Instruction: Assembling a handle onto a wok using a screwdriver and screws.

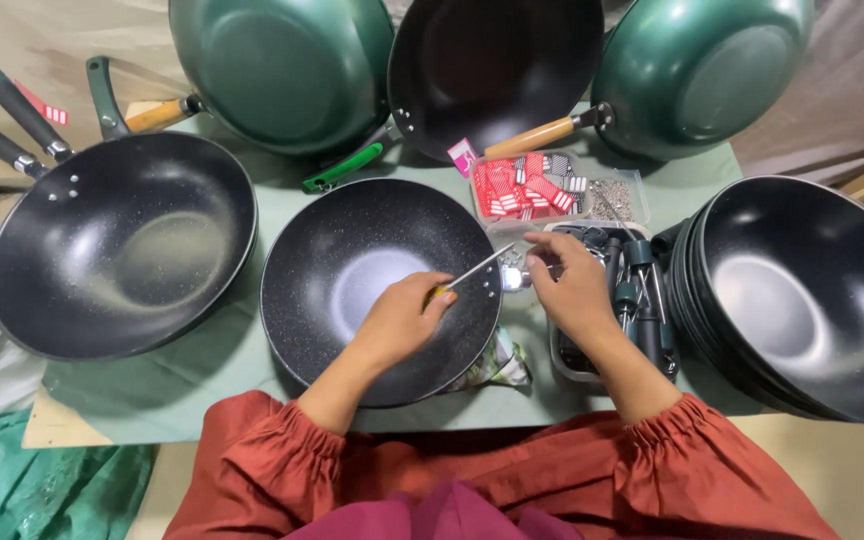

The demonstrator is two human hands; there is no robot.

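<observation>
We've got the left hand [399, 322] clenched around a slim metal-shaft screwdriver with a yellow grip [468, 273], tip angled up-right toward the rim of the black speckled non-stick wok [352, 285] beneath it. The right hand [570, 285] sits just right of that tip, fingers pinched on a small shiny metal fitting [515, 272] at the wok's rim. Under the right wrist: a clear plastic tray of dark handles [642, 300]. Just beyond the fingers, a clear box of red-and-white tags and small hardware [552, 187]. Further right, a nested stack of black woks [802, 300]. Far left of the left hand, a black wok with dark handles [122, 245]. Beyond both hands, green-backed woks with wooden handles [282, 70] lean upright on the pale green tabletop [212, 370].
</observation>
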